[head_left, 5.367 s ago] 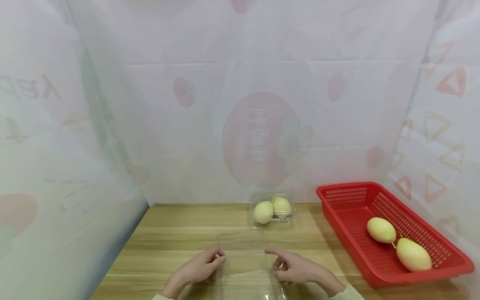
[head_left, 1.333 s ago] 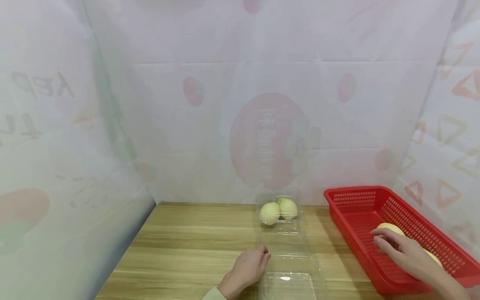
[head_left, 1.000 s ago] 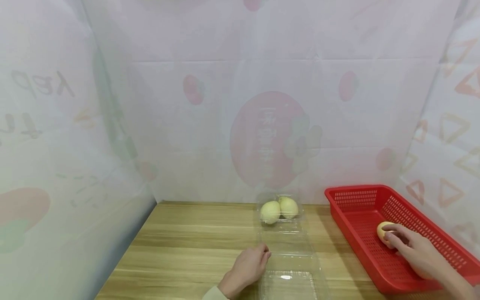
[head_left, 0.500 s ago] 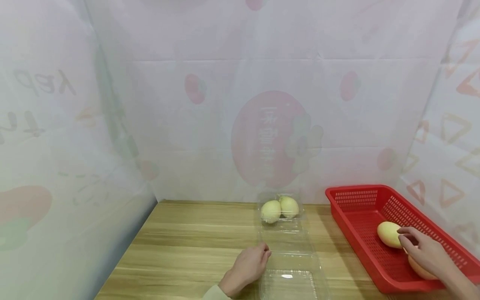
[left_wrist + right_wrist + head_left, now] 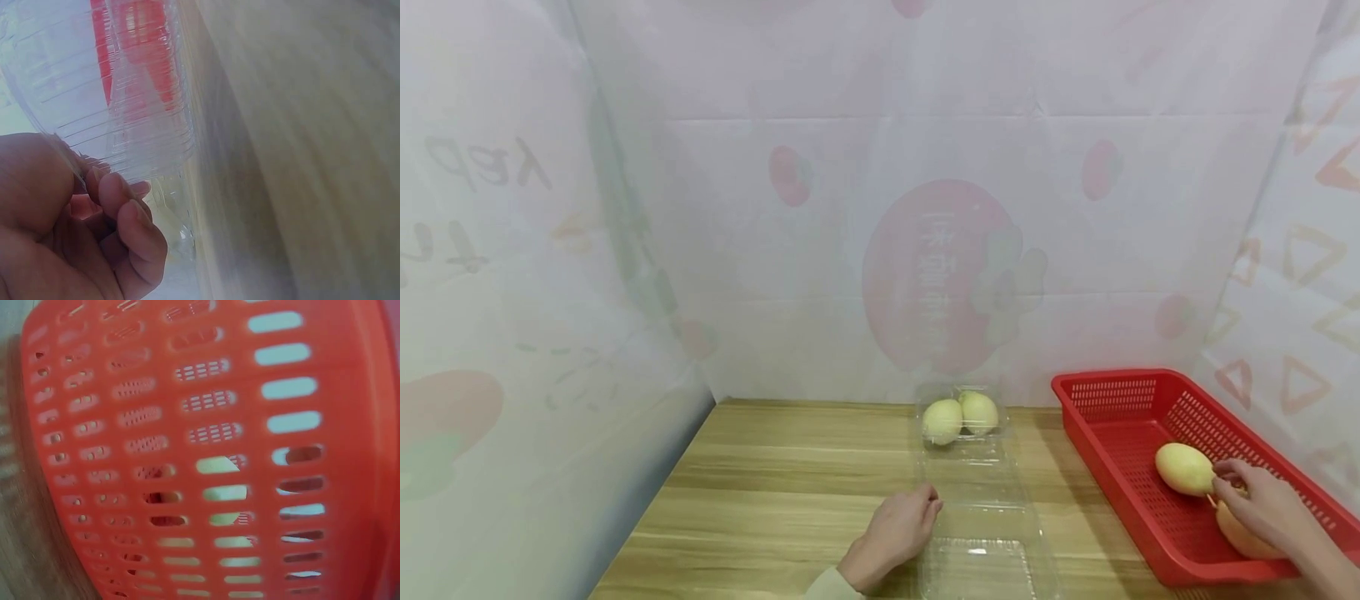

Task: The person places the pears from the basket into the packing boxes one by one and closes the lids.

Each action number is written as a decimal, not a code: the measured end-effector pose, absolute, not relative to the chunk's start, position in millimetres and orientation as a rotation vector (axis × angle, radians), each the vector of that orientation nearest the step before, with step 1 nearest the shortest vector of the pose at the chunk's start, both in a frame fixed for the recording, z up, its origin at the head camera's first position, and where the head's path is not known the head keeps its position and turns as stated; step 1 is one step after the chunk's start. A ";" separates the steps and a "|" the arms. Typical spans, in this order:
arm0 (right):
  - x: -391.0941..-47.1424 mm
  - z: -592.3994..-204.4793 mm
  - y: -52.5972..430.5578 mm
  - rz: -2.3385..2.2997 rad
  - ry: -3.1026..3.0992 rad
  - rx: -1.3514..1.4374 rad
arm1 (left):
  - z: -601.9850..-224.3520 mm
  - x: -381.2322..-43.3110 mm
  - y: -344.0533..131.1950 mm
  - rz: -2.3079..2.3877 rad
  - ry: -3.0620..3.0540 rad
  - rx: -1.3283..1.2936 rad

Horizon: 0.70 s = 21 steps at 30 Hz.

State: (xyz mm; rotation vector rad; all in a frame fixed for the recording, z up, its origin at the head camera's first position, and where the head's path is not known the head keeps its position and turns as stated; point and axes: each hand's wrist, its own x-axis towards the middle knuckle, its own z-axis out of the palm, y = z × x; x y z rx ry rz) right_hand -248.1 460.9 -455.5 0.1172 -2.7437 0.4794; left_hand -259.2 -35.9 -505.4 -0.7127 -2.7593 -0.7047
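Left hand (image 5: 892, 533), bottom centre: thumb and fingers pinch the open plastic box (image 5: 981, 571) by its rim | below centre: second box (image 5: 973, 437), two pears (image 5: 942, 422) inside | lower right: red basket (image 5: 1116, 433), far pear (image 5: 1183, 469), right hand (image 5: 1262, 504) bent over near pear (image 5: 1238, 533), cannot tell if gripping

Light is soft, glare spots the clear container (image 5: 979, 560), and wrist views blur.
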 end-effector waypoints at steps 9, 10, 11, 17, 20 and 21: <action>-250.8 -458.6 470.2 0.324 -2.932 0.133 | -506.2 -258.9 -35.7 -0.695 -2.762 -0.706; -251.1 -459.1 471.1 0.316 -2.942 0.128 | -506.4 -259.3 -35.7 -0.696 -2.759 -0.708; -251.6 -459.4 472.0 0.305 -2.947 0.124 | -506.3 -259.4 -35.7 -0.698 -2.758 -0.709; -253.0 -461.1 476.1 0.264 -2.987 0.087 | -506.3 -259.9 -35.8 -0.718 -2.761 -0.711; -253.7 -462.1 477.5 0.258 -3.011 0.076 | -507.7 -260.0 -35.8 -0.723 -2.766 -0.713; -254.0 -462.4 477.6 0.256 -3.015 0.079 | -508.3 -260.2 -35.9 -0.728 -2.767 -0.714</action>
